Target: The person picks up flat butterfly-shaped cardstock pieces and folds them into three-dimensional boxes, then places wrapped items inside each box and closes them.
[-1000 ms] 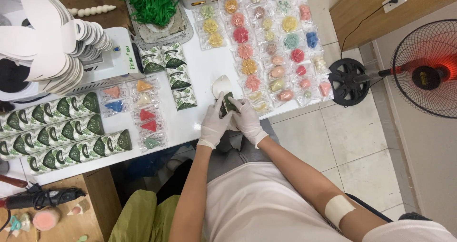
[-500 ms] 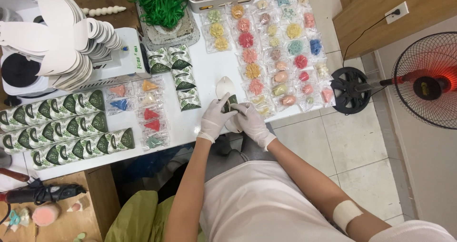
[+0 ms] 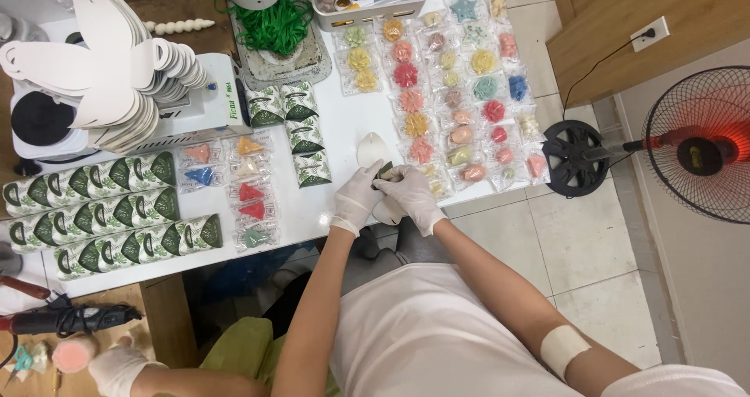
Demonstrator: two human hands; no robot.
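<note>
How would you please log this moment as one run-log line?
left hand: gloved, on small green packet | right hand: gloved, same packet | surface: white table | nearby: wrapped coloured pieces

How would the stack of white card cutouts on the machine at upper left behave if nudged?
The white card cutouts look thin and light, so probably bendy. They lie fanned and overhang the white machine, so a push would likely slide several off.
</note>
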